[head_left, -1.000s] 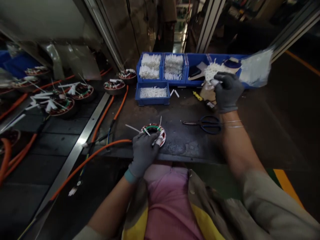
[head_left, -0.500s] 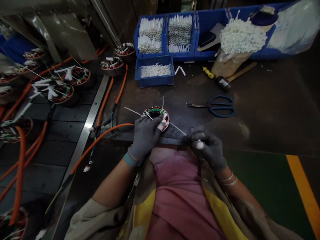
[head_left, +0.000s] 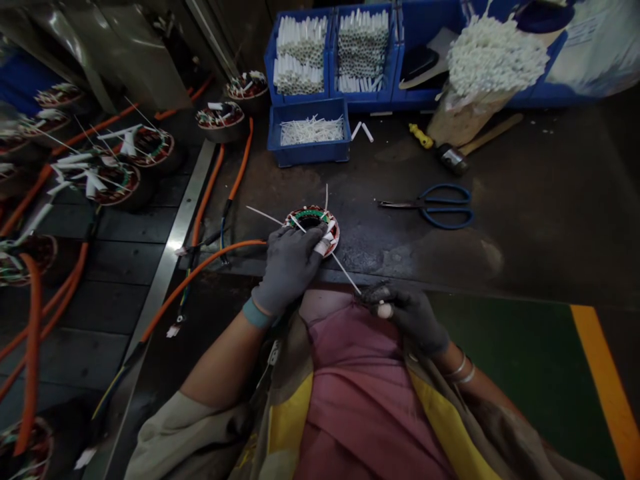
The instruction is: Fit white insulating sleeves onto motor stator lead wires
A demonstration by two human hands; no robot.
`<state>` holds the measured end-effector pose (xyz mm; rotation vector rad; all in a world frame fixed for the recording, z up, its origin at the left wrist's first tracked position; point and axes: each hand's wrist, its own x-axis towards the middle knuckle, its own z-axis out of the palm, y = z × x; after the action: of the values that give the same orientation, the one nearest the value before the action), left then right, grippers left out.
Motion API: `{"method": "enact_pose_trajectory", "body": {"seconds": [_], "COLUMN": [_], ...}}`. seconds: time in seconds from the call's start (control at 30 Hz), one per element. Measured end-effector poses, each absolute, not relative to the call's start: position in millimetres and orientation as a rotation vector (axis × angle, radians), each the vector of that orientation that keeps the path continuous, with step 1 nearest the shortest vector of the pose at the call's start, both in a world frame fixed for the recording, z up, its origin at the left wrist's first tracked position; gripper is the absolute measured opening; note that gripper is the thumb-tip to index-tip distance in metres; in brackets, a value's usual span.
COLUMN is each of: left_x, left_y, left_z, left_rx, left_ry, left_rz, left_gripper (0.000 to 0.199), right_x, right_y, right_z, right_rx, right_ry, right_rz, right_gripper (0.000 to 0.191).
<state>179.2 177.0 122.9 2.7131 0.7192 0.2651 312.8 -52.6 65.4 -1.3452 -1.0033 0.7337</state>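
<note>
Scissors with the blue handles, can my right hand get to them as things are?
Probably yes: nothing stands between the right hand and the scissors, though its fingers seem to be pinching a white string just now.

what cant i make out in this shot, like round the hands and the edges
All in the head view:
- near side of the ring: hidden by the left hand
- end of the white string: lost in the right hand's dark fingers
- print on the plastic bag: too blurred
- bottom-left coil: cut by the edge
</note>
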Motion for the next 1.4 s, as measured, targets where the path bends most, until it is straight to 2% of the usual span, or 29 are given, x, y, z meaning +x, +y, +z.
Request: {"method": "enact_pose_trajectory", "body": {"seconds": [0.17,0.37,0.53,0.7,0.87,1.2,1.4], "left_x": [179,179,180,181,182,180,178], "left_y": [177,176,172,170,170,170,171], "left_z": [125,124,115,107,108,106,101], "left_rx": [2.726,2.692,2.608,2.547,2.513,2.552,2.565], "left_ry": [0.702,0.762,0.801,0.925,0.839,0.796,0.735], "left_rz": [0.257,0.262,0.435,0.526,0.578,0.606,0.665], "left_gripper": [0.042,0.04,0.038,0.063,0.029,0.029,0.026], "right_x": [318,319,320,315,310,309,324], "right_y": [-42,21,47,45,46,51,70], "right_z": [72,74,83,85,81,76,81], "right_rx": [-1.385,-1.515,-1.615,-1.658,-1.658,-1.678,-1.662], "right_ry": [-0.995,-1.172,-1.026,-1.015,-1.075,-1.212,-1.261], "right_rz": [0.692,0.57,0.358,0.26,0.167,0.139,0.094], "right_gripper": [0.018,0.017,0.015,0.012,0.023,0.026,0.017]}}
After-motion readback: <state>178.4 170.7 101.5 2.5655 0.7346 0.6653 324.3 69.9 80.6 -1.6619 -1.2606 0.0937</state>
